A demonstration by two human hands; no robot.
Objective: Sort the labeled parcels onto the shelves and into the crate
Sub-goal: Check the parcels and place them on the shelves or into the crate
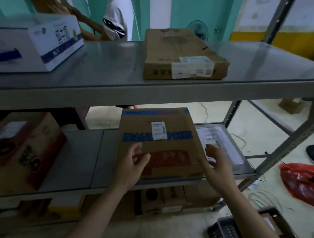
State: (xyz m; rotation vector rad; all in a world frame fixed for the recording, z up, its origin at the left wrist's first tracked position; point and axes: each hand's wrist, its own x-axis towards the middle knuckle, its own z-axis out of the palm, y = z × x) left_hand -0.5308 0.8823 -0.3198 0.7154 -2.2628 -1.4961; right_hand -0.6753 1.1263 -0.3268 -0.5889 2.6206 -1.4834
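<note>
— Parcel with blue lettering [158,145]: where does it lie?

— Flat on the middle shelf [73,158], right of centre, with a white label [159,130] on its top face and a red printed panel nearer the front edge.

— And the hands?

— The left hand [134,164] is over the front left part of that box, fingers loosely bent and spread. It grips nothing; whether the fingertips touch the cardboard I cannot tell. The right hand [218,160] is at the box's right front corner, fingers relaxed and apart, holding nothing.

— What lies beside the box?

— Just to its right on the same shelf, a flat white packet [220,143] with a printed label, partly behind the right hand. Far left on that shelf is a brown box with red sides [26,153], also labelled.

— The top shelf?

— The top shelf [114,66] carries a plain brown parcel [182,54] with a white label folded over its front edge, and at the left a white and blue carton [32,43].

— Lower down?

— More cardboard boxes [174,199] sit under the middle shelf. A dark crate [227,229] is on the floor at the lower right, and a red plastic bag [303,184] lies beyond it. Another person in a white shirt [119,16] stands behind the rack.
</note>
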